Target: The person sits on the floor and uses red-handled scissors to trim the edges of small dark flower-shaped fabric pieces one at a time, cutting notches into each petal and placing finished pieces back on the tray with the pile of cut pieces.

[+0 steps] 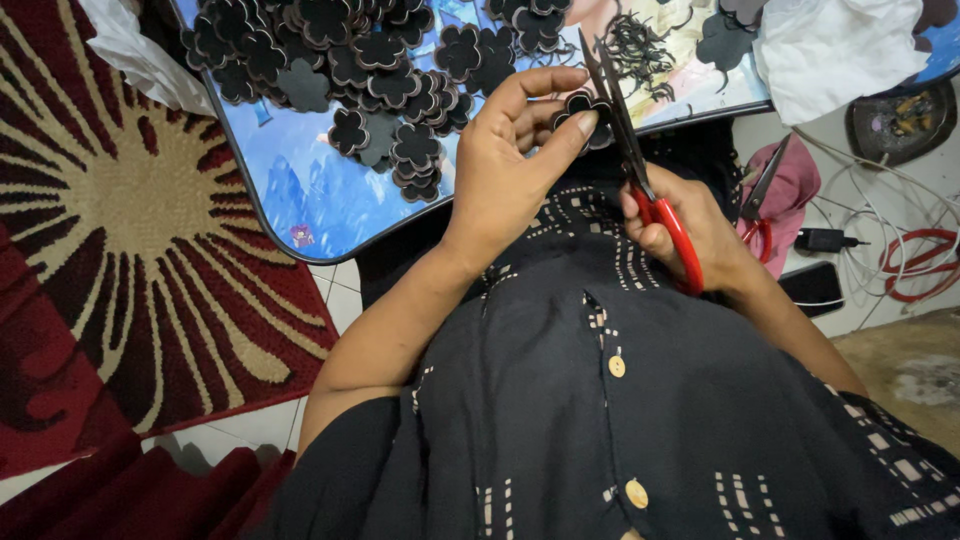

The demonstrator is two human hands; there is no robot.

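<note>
Right now, centre frame: right hand (pixel 700 235) grips red-handled scissors (pixel 640 170), fingers through the loops, blades open and pointing up-frame. Just left of it, left hand (pixel 510 170) pinches a black flower cutout (pixel 583 105) between thumb and fingertips, touching the blades. Beyond, upper left: tray (pixel 300 195) with a heap of black flower cutouts (pixel 370 70). Upper right: white cloth (pixel 840 50). Second pair of scissors (pixel 758 205) at right.
</note>
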